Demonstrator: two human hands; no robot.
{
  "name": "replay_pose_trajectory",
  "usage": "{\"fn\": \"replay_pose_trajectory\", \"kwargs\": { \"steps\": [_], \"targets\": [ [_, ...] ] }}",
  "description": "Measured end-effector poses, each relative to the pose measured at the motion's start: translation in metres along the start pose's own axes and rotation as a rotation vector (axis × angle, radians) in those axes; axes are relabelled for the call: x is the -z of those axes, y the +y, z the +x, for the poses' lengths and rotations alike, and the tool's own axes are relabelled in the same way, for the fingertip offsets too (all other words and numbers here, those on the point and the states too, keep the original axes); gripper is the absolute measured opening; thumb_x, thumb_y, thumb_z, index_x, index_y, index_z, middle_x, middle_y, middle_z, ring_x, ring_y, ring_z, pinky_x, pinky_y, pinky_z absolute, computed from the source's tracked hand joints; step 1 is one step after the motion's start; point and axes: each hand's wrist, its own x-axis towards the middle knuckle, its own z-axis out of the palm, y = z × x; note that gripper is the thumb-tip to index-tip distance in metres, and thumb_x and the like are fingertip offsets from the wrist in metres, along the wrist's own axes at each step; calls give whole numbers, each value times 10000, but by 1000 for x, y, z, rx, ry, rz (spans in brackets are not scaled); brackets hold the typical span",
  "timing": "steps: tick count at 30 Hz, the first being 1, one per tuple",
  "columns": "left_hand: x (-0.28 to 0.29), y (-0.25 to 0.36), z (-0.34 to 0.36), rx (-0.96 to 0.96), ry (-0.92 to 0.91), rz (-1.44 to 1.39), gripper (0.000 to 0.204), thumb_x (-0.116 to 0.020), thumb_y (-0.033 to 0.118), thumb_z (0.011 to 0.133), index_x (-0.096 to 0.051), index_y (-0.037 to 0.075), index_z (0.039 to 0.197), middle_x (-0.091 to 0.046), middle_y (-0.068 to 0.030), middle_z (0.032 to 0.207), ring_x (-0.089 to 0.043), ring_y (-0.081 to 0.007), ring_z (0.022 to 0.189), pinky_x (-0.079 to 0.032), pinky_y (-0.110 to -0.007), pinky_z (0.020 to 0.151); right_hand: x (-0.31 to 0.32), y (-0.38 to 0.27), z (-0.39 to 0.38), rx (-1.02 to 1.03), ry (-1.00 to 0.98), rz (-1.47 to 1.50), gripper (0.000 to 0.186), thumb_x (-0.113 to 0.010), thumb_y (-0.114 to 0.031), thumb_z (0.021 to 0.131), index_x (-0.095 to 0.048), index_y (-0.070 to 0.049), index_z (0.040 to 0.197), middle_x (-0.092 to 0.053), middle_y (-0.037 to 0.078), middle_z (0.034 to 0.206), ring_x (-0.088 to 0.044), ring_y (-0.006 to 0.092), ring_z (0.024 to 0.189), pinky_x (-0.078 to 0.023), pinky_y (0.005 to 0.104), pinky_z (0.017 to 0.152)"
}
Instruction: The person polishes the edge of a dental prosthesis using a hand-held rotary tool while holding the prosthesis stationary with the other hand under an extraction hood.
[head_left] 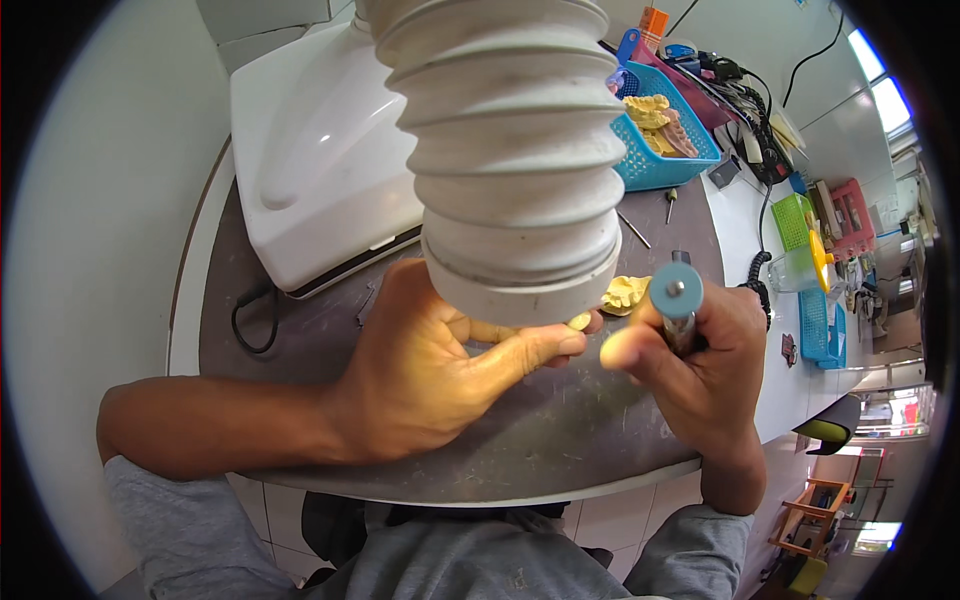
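My left hand point(430, 375) is closed, pinching a small pale-yellow piece point(580, 321) between thumb and fingertips, just under the mouth of a white corrugated suction hose point(505, 140). The piece is too small to tell its kind. My right hand point(715, 360) is wrapped round a rotary handpiece point(680, 330), with a round blue-grey disc point(676, 289) at its upper end. The disc is apart from the yellow piece. Between the two hands, a little farther back, a yellow plaster dental cast point(627, 292) lies on the table. The hose hides part of my left fingers.
A glossy white machine housing point(320, 140) fills the back left. A blue basket point(665, 172) of plaster casts stands at the back right. Small burs point(671, 206) lie before it. Cables point(745, 95), a green basket point(793, 222) and a clear jar point(795, 270) are farther right.
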Motion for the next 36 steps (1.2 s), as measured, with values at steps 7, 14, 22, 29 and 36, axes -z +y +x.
{"fn": "replay_pose_trajectory", "kwargs": {
  "steps": [7,14,22,29,36],
  "targets": [
    [9,7,9,401,-128,-354,216,-707,48,900,-645,-23,1094,-709,-85,972,-667,-115,866,-565,-249,744,-8,29,3,242,127,-390,683,-772,-694,557,-585,-48,676,-415,-2,521,-398,105,436,-311,271,431],
    [15,-3,8,395,-150,-496,257,-740,97,885,-634,-18,1088,-703,-81,933,-664,-116,818,-560,-260,743,-11,27,7,228,51,-379,620,-826,-596,598,-490,-76,603,-451,22,502,-458,151,405,-342,309,393],
    [15,-8,7,424,-99,-459,239,-746,93,880,-634,-6,1066,-691,-67,912,-654,-111,793,-550,-254,723,-16,32,6,206,65,-361,634,-790,-619,636,-470,-75,582,-470,37,497,-452,181,388,-341,328,389],
    [14,-7,7,406,-103,-462,231,-749,87,876,-635,-1,1057,-679,-53,889,-636,-100,791,-534,-248,721,-17,31,5,209,66,-384,646,-785,-627,637,-456,-75,575,-464,40,493,-437,193,382,-336,336,390],
    [14,-3,6,421,-165,-399,249,-727,113,893,-642,-6,1094,-667,-54,952,-615,-103,862,-505,-251,746,-18,33,5,271,74,-388,651,-792,-633,631,-437,-90,570,-442,32,472,-449,198,385,-349,338,389]
  ]
}}
